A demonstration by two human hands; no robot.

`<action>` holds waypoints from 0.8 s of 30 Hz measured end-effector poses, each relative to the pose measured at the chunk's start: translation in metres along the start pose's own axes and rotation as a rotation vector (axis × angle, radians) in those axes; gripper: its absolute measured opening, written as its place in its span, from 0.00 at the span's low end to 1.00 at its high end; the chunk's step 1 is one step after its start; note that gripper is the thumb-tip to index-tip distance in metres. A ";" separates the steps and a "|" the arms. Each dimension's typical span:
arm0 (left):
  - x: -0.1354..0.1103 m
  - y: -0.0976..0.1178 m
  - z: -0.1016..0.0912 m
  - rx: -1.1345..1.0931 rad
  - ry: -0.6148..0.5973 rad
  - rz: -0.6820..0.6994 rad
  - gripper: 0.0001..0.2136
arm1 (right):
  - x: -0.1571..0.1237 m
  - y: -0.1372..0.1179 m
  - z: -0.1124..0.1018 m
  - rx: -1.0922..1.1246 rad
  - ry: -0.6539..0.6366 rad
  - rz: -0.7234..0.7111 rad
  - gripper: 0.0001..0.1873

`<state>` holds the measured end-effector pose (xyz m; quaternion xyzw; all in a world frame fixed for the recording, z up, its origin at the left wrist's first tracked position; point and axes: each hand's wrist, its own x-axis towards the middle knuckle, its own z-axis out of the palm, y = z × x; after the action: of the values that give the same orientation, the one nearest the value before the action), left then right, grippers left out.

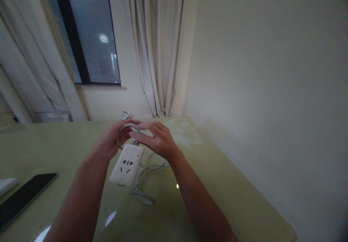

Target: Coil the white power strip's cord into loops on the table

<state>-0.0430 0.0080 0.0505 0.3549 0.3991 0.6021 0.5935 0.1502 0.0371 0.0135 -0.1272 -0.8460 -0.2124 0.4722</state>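
Note:
A white power strip (127, 164) with one set of sockets hangs or rests tilted just below my two hands. My left hand (114, 138) is closed round the looped grey-white power cord (119, 137), and the plug (125, 114) pokes out above its fingers, prongs pointing left. From the right, my right hand (156, 136) pinches at the cord near the top of the strip; its fingertips are partly hidden. More of the cord trails in loose loops below and right of the strip, under my right wrist.
A dark flat tablet-like device (25, 196) lies on the glossy greenish table (214, 195) at the left, beside a white object (7, 184). A bare wall (272, 89) borders the table's right edge. Curtains (160, 46) and a window (92, 31) stand behind.

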 end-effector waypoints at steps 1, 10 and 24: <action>-0.001 0.000 0.001 -0.023 -0.002 -0.012 0.11 | -0.002 0.001 0.001 0.000 0.022 0.004 0.15; -0.002 -0.009 0.021 -0.246 -0.020 0.020 0.08 | -0.020 0.007 0.023 0.362 0.381 0.448 0.16; 0.023 -0.038 0.014 -0.189 0.222 0.262 0.04 | -0.031 0.032 0.049 0.892 0.467 0.741 0.21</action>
<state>-0.0148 0.0310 0.0216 0.2778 0.3543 0.7444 0.4931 0.1435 0.0883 -0.0276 -0.1529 -0.6276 0.3167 0.6946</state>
